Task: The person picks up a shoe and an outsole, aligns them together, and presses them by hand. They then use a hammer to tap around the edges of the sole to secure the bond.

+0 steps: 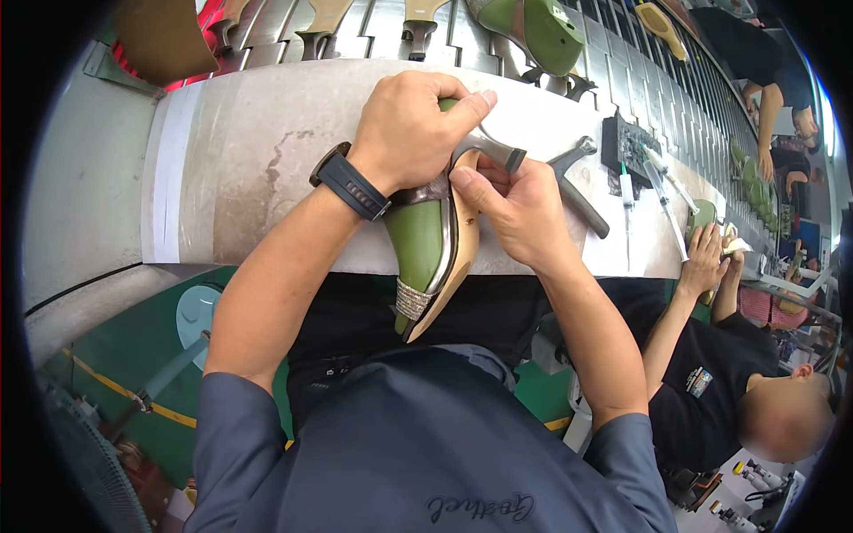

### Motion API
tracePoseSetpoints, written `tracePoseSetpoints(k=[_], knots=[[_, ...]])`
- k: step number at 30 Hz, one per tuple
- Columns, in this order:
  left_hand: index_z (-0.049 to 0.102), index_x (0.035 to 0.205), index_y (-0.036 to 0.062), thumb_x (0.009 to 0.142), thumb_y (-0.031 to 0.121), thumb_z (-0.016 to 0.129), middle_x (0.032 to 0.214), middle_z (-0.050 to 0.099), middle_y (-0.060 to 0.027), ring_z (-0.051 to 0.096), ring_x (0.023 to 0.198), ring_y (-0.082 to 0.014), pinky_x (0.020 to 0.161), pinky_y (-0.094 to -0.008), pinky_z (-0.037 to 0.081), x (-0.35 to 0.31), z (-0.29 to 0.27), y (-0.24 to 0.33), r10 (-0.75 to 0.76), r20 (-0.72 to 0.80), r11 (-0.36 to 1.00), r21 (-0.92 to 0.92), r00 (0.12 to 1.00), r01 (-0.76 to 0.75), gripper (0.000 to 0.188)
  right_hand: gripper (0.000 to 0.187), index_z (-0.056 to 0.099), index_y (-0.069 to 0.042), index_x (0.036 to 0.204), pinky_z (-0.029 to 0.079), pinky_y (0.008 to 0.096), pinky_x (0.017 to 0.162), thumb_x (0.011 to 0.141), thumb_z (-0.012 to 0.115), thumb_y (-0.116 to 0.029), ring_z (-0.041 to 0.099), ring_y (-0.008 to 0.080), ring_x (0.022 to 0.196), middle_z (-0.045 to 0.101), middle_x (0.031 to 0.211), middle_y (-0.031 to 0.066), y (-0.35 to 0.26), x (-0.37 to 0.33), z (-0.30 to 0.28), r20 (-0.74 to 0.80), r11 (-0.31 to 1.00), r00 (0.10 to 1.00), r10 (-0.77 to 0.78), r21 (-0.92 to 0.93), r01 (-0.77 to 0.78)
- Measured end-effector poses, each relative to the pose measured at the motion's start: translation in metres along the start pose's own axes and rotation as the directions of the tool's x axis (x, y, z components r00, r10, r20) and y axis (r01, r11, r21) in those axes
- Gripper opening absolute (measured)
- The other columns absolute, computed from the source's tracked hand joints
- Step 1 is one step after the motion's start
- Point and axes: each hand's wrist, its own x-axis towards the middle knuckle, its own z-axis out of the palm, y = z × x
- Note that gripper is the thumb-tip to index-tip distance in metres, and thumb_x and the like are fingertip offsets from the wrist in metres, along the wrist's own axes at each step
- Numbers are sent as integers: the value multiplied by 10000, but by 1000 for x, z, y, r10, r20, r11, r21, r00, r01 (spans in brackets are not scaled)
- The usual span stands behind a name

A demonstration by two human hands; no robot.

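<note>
A high-heeled shoe on a green last (416, 238) is held between my hands, toe pointing down toward me. It has a glittering band (411, 300) near the toe, a tan sole (464, 240) facing right and a slim metallic-grey heel (499, 151) at the top. My left hand (410, 124), with a dark watch on its wrist, is closed round the back end of the last. At the sole just below the heel, my right hand (518, 206) has its thumb and fingers closed on the shoe. Its fingertips are partly hidden behind the heel.
A hammer (579, 197) lies on the pale worktable (249, 178) right of my hands, beside a black block (625, 142) and several syringes (626, 188). Beyond runs a metal slat conveyor (613, 75) carrying more shoes (546, 35). A co-worker's hands (706, 256) work at the right.
</note>
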Motion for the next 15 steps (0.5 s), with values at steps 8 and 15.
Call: tracePoseSetpoints(k=[8, 15], knots=[[787, 917, -41, 980, 354, 720, 789, 756, -86, 666, 749, -127, 715, -294, 523, -1, -2, 0, -45, 17, 999, -11, 999, 45, 406, 352, 669, 108, 1166, 610, 295, 794, 934, 819, -112, 727, 126, 854, 768, 966, 122, 4, -6, -4, 74, 998, 996, 43, 35, -45], [788, 929, -45, 977, 361, 722, 777, 752, -87, 655, 733, -124, 698, -293, 516, -1, -5, -2, -14, 12, 1000, 10, 1000, 14, 414, 614, 525, 134, 1408, 566, 335, 1015, 915, 816, -92, 705, 186, 1107, 710, 1247, 160, -3, -14, -8, 187, 990, 972, 143, -33, -139]])
